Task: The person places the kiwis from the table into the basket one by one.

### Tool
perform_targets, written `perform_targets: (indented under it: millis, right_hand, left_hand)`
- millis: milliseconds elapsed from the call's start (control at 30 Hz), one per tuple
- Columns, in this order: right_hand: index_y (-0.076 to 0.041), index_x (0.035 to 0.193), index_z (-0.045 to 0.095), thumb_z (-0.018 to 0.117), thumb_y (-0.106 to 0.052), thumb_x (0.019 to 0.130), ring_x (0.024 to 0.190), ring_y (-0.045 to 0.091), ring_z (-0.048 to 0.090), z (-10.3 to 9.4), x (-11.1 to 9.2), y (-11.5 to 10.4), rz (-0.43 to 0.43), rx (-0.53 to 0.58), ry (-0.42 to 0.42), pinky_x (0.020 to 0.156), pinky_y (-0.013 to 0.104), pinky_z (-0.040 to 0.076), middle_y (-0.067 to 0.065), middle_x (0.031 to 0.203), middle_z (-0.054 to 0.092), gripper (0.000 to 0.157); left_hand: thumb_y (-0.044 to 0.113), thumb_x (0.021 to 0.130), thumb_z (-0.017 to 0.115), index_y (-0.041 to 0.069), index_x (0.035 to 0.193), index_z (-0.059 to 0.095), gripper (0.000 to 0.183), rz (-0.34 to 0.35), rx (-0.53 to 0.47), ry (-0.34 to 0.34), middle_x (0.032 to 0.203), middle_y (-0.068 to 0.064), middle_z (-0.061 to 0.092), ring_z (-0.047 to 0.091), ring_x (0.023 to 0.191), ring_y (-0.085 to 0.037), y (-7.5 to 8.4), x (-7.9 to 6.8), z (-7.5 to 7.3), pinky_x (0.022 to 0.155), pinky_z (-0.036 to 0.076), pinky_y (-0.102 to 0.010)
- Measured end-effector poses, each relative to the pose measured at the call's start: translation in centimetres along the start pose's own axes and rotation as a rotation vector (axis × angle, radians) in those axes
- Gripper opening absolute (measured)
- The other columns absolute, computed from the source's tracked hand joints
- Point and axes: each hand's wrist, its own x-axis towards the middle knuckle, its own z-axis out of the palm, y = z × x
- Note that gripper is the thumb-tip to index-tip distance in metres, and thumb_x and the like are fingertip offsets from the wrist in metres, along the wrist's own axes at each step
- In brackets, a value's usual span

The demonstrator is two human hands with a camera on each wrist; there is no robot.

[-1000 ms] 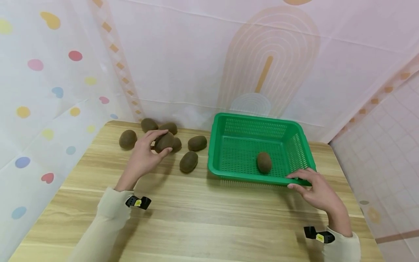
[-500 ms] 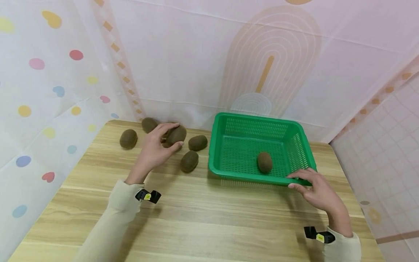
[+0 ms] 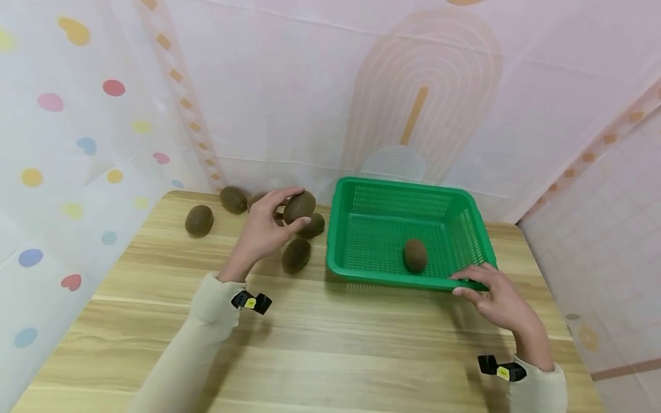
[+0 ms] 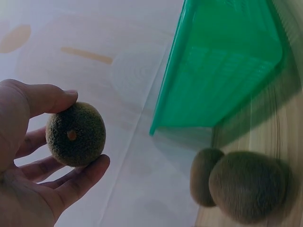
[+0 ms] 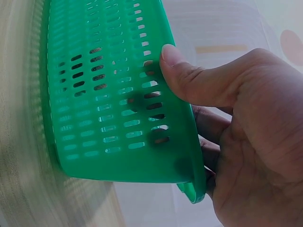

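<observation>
My left hand (image 3: 265,228) holds a brown fuzzy kiwi (image 3: 300,207) between thumb and fingers, raised above other kiwis on the table. In the left wrist view the held kiwi (image 4: 75,134) shows its stem end, with the thumb on one side and fingers on the other. My right hand (image 3: 502,298) grips the near right corner of a green plastic basket (image 3: 392,279), thumb outside and fingers over the rim. The right wrist view shows that thumb against the slotted basket wall (image 5: 118,156). One kiwi (image 3: 415,255) lies inside the basket.
Left of the basket, a kiwi (image 3: 296,256) lies nearest the front and another (image 3: 314,227) sits behind it. Farther left are a kiwi (image 3: 199,221) and one at the back edge (image 3: 233,199); others are partly hidden behind the left hand. A patterned curtain (image 3: 289,103) backs the wooden table (image 3: 330,350).
My left hand has carried the kiwi rightward and slightly back, toward the basket. The right hand keeps its grip on the basket corner, and the basket has stayed in place.
</observation>
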Motion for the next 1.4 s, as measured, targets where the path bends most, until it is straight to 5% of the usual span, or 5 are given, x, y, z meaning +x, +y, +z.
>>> perform_targets:
  millis: [767, 1133, 1400]
  right_hand:
    - [-0.022, 0.107, 0.069, 0.069, -0.018, 0.086, 0.100, 0.006, 0.046, -0.2, -0.4, -0.1, 0.031, 0.001, -0.022, 0.083, 0.031, 0.041, -0.004, 0.108, 0.065, 0.022]
    - [-0.022, 0.104, 0.070, 0.071, -0.017, 0.084, 0.099, 0.006, 0.047, 0.3, -0.3, 0.1, 0.012, -0.006, -0.010, 0.083, 0.028, 0.040, -0.006, 0.105, 0.065, 0.022]
    - [-0.022, 0.104, 0.070, 0.071, -0.017, 0.084, 0.099, 0.006, 0.047, 0.3, -0.2, 0.1, 0.015, -0.001, -0.014, 0.083, 0.028, 0.041, -0.006, 0.105, 0.065, 0.021]
  left_hand:
    - [0.027, 0.082, 0.073, 0.018, 0.131, 0.055, 0.053, 0.057, -0.064, -0.135, 0.124, -0.002, 0.055, 0.055, 0.103, -0.014, 3.0, 2.2, 5.4, 0.074, 0.054, -0.029]
    - [0.028, 0.083, 0.072, 0.019, 0.132, 0.053, 0.054, 0.057, -0.084, -0.192, 0.126, -0.001, 0.054, 0.055, 0.101, -0.015, 3.9, 2.3, 6.6, 0.073, 0.055, -0.040]
    - [0.035, 0.084, 0.070, 0.024, 0.134, 0.051, 0.055, 0.020, -0.034, -0.276, 0.127, 0.004, 0.052, 0.053, 0.106, -0.011, 3.8, 2.0, 6.6, 0.081, 0.053, -0.026]
